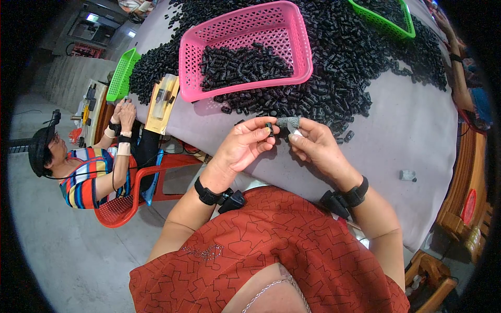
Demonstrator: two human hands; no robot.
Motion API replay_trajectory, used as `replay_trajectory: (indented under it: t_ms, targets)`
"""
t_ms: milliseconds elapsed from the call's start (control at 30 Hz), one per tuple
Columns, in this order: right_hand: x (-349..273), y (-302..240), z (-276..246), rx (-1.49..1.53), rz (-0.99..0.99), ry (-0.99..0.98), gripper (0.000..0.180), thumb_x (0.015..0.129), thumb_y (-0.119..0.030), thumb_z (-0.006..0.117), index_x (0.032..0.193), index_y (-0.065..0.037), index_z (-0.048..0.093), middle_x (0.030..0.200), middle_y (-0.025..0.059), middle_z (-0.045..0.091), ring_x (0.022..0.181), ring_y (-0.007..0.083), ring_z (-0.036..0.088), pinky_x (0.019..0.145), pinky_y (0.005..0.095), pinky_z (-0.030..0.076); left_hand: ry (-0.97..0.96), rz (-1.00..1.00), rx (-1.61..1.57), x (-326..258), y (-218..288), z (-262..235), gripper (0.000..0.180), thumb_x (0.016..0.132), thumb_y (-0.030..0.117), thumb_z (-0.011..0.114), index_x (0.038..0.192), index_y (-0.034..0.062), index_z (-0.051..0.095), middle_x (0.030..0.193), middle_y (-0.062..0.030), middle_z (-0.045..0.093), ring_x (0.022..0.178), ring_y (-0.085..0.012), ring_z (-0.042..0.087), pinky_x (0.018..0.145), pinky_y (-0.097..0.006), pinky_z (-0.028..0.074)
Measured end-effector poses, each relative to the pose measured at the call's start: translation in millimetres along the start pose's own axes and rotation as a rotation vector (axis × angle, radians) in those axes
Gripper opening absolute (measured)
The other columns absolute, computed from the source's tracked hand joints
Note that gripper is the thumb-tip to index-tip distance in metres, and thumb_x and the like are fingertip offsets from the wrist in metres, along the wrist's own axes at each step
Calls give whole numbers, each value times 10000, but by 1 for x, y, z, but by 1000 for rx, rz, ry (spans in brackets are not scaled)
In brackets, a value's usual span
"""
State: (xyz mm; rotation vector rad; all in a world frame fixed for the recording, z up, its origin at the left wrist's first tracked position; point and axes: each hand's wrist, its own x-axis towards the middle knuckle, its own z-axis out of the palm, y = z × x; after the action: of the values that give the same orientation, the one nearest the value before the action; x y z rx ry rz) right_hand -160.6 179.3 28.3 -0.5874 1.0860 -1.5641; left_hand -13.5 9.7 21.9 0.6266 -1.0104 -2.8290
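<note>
My left hand pinches a small black cylindrical part between thumb and fingers. Close beside it, my right hand is closed, its thumb against the fingers. A grey speckled tube-shaped piece lies at the tip of the right index finger; whether it is worn or held I cannot tell. Something small and white shows at the right thumb tip. Both hands are above the near edge of a heap of similar black parts. Beyond them stands a pink perforated basket, partly filled with such parts.
Green baskets stand at the far right and far left. A wooden board lies left of the pink basket. A small grey piece rests on the cloth-covered table. A co-worker sits at left; another person's arm is at right.
</note>
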Motion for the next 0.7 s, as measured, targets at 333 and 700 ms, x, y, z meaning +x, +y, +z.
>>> replay_trajectory:
  t_ms: [333,700]
  targets:
    - [0,-1,0,-54,13,-12,262,932,-96,591,1186,-36,563,696,-49,529,543,25,432,479,187,349,25,2,-10,1,0,5,327,961,70,561,1280,0,550,1009,-94,663,814,-143,660,721,-248,583]
    - [-3,-4,0,10,68,-210,477,943,-112,581,1384,-52,410,726,-33,516,578,35,430,500,192,356,-45,-60,-34,8,-9,11,426,939,108,617,1336,25,490,987,-42,641,762,-81,598,689,-193,524]
